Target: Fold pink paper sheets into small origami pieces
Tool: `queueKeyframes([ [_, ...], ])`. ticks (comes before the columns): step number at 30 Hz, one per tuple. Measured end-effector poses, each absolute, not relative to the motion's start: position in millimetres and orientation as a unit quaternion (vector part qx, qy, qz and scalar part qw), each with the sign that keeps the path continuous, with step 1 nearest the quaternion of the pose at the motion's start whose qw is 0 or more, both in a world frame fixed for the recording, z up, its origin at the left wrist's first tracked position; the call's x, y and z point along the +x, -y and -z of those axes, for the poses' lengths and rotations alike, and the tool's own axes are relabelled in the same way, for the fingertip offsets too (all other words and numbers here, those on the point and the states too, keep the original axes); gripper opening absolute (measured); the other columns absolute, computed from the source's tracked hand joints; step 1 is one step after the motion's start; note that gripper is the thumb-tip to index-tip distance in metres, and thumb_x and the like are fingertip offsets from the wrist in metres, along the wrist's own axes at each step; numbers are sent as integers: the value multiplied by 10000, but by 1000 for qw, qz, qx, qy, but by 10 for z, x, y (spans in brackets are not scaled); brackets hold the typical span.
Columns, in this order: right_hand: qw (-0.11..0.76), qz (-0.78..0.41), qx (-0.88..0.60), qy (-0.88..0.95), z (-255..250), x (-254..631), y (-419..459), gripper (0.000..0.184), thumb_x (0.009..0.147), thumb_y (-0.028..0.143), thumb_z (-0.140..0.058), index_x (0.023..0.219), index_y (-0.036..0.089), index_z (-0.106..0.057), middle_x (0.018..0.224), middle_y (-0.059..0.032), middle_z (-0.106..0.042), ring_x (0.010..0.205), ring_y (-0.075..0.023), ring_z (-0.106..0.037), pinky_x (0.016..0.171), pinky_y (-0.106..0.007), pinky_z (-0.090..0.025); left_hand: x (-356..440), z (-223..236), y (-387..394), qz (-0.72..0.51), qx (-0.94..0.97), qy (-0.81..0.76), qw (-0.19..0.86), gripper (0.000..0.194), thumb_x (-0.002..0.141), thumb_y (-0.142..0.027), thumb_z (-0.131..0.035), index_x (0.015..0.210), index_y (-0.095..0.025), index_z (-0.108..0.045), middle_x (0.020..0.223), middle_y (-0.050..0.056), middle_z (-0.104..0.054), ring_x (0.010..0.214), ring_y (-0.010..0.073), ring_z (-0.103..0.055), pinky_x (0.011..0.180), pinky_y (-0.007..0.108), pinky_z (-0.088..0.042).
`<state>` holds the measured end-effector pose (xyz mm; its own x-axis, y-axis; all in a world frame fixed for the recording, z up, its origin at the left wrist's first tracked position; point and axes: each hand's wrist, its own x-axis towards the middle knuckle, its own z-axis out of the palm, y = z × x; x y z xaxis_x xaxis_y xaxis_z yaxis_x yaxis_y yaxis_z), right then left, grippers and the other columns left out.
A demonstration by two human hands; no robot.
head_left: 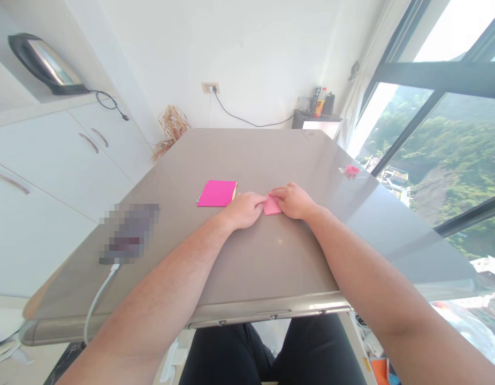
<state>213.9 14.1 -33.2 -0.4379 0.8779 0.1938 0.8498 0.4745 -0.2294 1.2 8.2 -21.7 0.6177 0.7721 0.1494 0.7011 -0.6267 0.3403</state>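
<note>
A small folded pink paper lies on the grey table between my two hands. My left hand is curled, its fingertips pinching the paper's left edge. My right hand presses on the paper's right and top edge with closed fingers. A pad of pink square sheets with coloured sheets beneath rests just left of my left hand.
A small crumpled pink paper piece sits near the table's right edge by the window. A blurred object with a white cable lies at the table's left. White cabinets stand on the left; bottles stand on a far stand.
</note>
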Motion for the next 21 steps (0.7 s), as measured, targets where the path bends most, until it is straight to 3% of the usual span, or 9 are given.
queueKeyframes([
  [12, 150, -53, -518, 840, 298, 2093, -77, 406, 911, 168, -452, 1210, 262, -710, 1328, 0, -665, 1087, -273, -538, 940, -388, -417, -121, 200, -176, -174, 868, -443, 139, 429, 905, -254, -467, 1276, -259, -682, 1277, 0, -701, 1202, 213, -615, 1056, 349, -473],
  [21, 149, -39, -496, 855, 288, 1909, -184, 386, 942, 180, -421, 1184, 282, -704, 1283, 1, -688, 1045, -247, -532, 928, -371, -404, -197, 197, -254, -164, 878, -438, 103, 421, 898, -238, -468, 1241, -288, -706, 1223, 0, -725, 1161, 208, -625, 1033, 348, -472],
])
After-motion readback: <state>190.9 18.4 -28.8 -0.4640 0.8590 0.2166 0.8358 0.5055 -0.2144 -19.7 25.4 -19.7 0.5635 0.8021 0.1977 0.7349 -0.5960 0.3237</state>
